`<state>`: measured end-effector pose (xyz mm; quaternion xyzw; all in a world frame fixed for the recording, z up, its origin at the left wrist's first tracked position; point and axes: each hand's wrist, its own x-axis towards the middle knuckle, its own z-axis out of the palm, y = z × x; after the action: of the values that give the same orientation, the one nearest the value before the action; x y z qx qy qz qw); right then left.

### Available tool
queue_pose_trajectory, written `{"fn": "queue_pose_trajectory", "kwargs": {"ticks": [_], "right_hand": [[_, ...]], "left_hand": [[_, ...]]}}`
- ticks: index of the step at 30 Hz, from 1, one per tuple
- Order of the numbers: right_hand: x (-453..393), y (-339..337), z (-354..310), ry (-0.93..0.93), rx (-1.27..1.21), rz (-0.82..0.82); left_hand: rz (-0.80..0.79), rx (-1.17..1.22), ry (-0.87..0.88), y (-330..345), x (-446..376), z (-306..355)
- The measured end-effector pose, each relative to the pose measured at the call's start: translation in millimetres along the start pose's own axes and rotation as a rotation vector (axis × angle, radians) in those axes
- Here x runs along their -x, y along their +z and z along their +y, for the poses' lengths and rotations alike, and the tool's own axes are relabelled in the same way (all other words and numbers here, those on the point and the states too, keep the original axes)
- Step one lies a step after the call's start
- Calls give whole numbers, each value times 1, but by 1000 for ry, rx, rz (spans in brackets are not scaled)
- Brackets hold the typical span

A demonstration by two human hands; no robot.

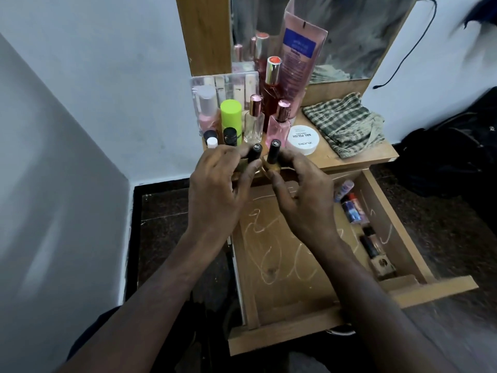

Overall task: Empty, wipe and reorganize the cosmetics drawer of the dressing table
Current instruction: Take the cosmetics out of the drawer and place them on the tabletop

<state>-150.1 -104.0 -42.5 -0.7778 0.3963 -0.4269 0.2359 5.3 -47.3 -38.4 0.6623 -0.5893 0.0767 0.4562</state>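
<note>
The wooden drawer (309, 321) of the dressing table stands pulled out below my arms, its floor marked with pale scribbles. Several small bottles (352, 211) lie along its right side. My left hand (215, 189) grips a black-capped nail polish bottle (255, 152) at the tabletop's front edge. My right hand (301, 195) holds a second black-capped bottle (273, 151) with golden contents right beside it. Both bottles are upright, nearly touching.
On the tabletop (357, 154) stand perfume bottles (279, 122), a green-capped bottle (230, 114), a clear organizer (226, 84), a pink tube (301, 55), a white nail polish remover jar (302, 140) and a checked cloth (347, 122). A mirror (349, 36) rises behind. Dark bags (443, 162) lie at right.
</note>
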Motion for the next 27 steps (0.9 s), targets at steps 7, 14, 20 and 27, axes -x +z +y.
{"fn": "queue_pose_trajectory", "kwargs": {"ticks": [7,14,20,27], "right_hand": [[-3,8,4,13,3,58],[-1,11,-7,1,-73,2],[2,31,-14,-14,-37,13],[-2,40,-16,-51,-8,70]], "left_hand": [[-16,-4,28,-5,3,-4],[94,2,-43,-37,12,-18],[68,20,-134,-41,14,-32],[35,95,-140,-40,13,-40]]}}
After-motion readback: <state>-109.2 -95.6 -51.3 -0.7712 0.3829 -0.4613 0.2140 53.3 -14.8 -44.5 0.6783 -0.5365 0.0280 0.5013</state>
